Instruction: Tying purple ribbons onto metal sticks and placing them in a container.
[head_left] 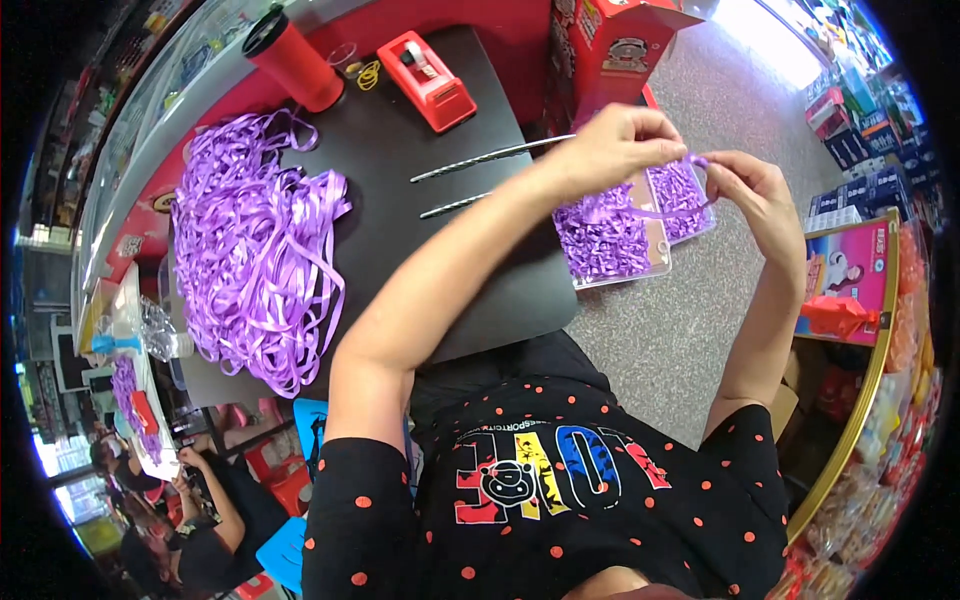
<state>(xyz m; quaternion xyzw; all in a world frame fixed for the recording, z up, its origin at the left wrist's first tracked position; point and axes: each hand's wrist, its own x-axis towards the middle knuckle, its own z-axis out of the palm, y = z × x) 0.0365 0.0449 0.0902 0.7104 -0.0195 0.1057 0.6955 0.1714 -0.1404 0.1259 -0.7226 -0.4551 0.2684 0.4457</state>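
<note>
My left hand (630, 148) and my right hand (757, 198) are raised close together beyond the table's right edge. Both pinch a purple ribbon (699, 160) between thumb and fingertips, and a strip of it loops below them. Under the hands are clear plastic boxes (625, 280) filled with short purple ribbon pieces (605, 240). Two twisted metal rods (480, 162) reach out over the table edge toward the boxes; my left forearm partly covers them. A large heap of loose purple ribbon (260, 260) lies at the table's left.
On the dark table (420, 270) stand a red tumbler (300, 65) and a red tape dispenser (430, 85), with yellow rubber bands (368, 75) between. A red carton (630, 50) is behind the boxes. Shelves of goods (870, 450) line the right. Other people (200, 530) sit at the lower left.
</note>
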